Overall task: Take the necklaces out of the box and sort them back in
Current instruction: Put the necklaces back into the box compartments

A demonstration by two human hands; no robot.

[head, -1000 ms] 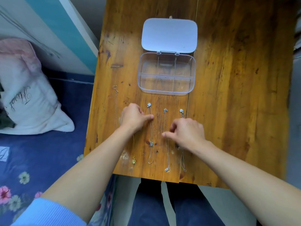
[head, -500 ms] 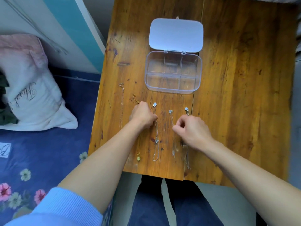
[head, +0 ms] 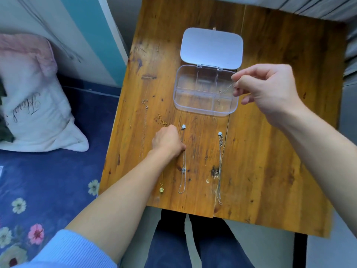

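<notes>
Right hand (head: 268,89) is pinching a thin chain (head: 228,88) and lowering it into the box's (head: 204,111) right side (first one going in). Left hand (head: 168,141) is fisted, pinning the gold necklace (head: 161,190). Four are waiting on the table (head: 270,151).

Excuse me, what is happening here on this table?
A person is sorting necklaces into a clear compartment box with its lid open. The right hand pinches a thin silver necklace above the box's right side. The left hand rests closed on the wooden table, among four necklaces lying there in a row.
</notes>
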